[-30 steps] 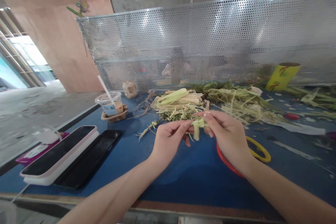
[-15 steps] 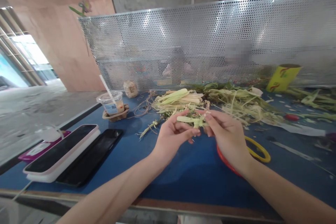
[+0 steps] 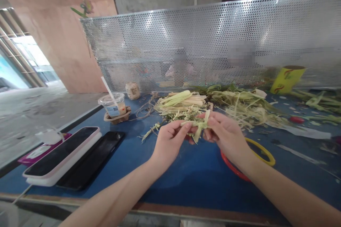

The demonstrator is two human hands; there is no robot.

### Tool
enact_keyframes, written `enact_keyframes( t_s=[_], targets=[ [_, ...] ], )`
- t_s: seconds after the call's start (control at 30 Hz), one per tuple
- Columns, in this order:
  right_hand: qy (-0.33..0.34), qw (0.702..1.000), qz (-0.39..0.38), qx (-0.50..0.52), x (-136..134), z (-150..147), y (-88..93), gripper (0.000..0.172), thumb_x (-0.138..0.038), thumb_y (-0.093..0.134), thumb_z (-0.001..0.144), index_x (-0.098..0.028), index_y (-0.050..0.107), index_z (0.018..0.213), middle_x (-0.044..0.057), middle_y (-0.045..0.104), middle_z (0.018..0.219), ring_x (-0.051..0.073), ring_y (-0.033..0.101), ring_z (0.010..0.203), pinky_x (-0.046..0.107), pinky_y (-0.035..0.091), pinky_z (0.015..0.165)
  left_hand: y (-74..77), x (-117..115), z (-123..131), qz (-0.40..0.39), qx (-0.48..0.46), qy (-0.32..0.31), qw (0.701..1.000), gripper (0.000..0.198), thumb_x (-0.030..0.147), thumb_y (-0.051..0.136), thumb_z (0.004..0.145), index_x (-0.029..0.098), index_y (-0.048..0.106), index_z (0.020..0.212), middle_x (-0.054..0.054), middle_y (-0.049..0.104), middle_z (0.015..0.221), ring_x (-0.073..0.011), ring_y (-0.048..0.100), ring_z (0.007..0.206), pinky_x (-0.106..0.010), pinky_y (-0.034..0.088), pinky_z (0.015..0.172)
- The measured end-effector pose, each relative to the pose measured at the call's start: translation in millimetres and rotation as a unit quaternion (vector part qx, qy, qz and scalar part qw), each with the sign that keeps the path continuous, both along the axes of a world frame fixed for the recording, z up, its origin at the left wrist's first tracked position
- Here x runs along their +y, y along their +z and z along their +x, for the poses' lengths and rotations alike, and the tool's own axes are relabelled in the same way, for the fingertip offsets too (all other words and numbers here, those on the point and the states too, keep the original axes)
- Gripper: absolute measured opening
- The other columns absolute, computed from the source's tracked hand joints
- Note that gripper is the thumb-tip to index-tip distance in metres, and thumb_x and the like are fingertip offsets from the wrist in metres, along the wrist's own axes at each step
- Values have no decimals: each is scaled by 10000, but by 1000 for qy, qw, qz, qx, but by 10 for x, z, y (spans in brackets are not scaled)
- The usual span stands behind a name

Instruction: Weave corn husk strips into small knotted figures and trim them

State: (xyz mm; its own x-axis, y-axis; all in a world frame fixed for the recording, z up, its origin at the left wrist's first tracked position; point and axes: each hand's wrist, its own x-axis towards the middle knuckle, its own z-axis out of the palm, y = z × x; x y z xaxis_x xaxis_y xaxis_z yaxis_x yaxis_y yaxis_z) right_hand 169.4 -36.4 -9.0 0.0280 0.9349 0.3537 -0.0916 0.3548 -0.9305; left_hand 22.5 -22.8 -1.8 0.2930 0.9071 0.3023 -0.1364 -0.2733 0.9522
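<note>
Between my two hands is a pale green corn husk strip (image 3: 198,127), folded or knotted at its middle, with loose ends sticking up and down. My left hand (image 3: 170,140) pinches its left end between thumb and fingers. On the other side, my right hand (image 3: 226,133) grips the husk close to the knot, its thumb on top. Behind the hands lies a pile of flat husks (image 3: 182,98), with small greenish plaited scraps (image 3: 183,114) in front of it. A red and yellow ring-shaped handle (image 3: 262,149) shows partly from under my right wrist.
At left stand a drink cup (image 3: 113,104) in a cardboard holder, a pink-edged phone (image 3: 62,152) and a black phone (image 3: 92,159). More husks (image 3: 239,101) and a yellow tube (image 3: 289,79) are at the back right, before a perforated metal screen (image 3: 160,49). People sit behind it.
The husk has been turned and pulled between my fingers; one end now points up by my right thumb and another hangs down. My left thumb has shifted up onto the strip.
</note>
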Motion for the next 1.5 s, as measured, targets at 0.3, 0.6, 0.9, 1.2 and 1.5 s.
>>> enact_keyframes(
  t_s=[0.3,0.6,0.9,1.2,1.5],
  targets=[
    [-74,991,7,-112,-70,-26,23,145,-309,649,680,-172,630,726,-22,563,518,87,481,446,215,394,440,68,-45,-59,111,134,75,982,210,262,506,788,159,643,667,-16,636,633,-100,534,516,-201,449,533],
    [-47,996,-27,-74,-45,-20,12,156,-318,640,687,-181,572,722,-54,527,500,65,496,439,182,416,439,29,37,-41,43,54,-9,998,169,261,582,731,157,599,863,-41,649,786,-128,575,653,-222,473,554],
    [-52,995,-38,-70,-24,-18,-24,194,-349,637,677,-169,571,710,-53,487,466,50,407,364,171,346,340,35,42,-52,-48,38,-45,997,342,200,696,604,130,601,925,50,531,499,-80,502,498,-207,416,539],
    [0,997,-26,-78,-6,11,58,251,-394,531,765,-174,643,801,-25,488,519,73,397,404,207,308,360,34,37,-86,-89,-57,-57,993,164,203,707,602,137,633,732,21,582,561,-68,497,528,-210,404,563],
    [-96,980,111,-135,-63,-37,51,157,-299,561,753,-245,695,693,56,506,894,201,479,901,312,445,682,-27,-21,-3,-108,-142,-142,974,343,339,724,581,172,609,857,19,579,592,-79,490,530,-181,356,464]
  ],
)
